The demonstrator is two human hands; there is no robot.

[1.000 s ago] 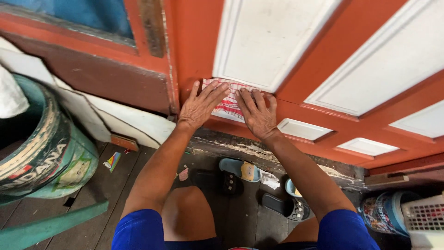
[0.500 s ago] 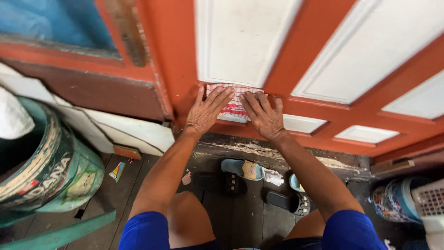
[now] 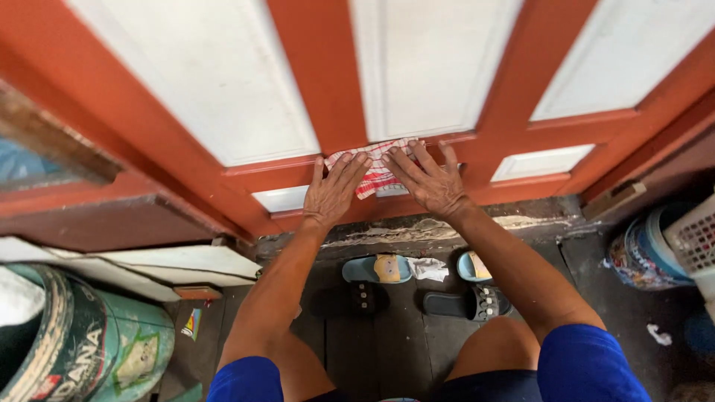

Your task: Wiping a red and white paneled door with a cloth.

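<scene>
Cloth (image 3: 375,173), red-checked, lies pressed flat against the orange door (image 3: 320,97) under both spread palms: left hand (image 3: 334,192), right hand (image 3: 427,181), fingers wide.

Painted wood, woven cloth, worn stone

Under our left hand (image 3: 333,195) and right hand (image 3: 430,181) lies a thin checked red-and-white cloth (image 3: 376,173), soft and matt, pressed on a wooden door (image 3: 313,82) whose orange-red frame paint looks smooth with a slight sheen and whose white panels look matt. Below our wrists the threshold (image 3: 417,229) is rough, cracked and flaking. Further down, rubbery matt sandals (image 3: 469,301) sit on dark, dull floorboards (image 3: 387,342).
</scene>
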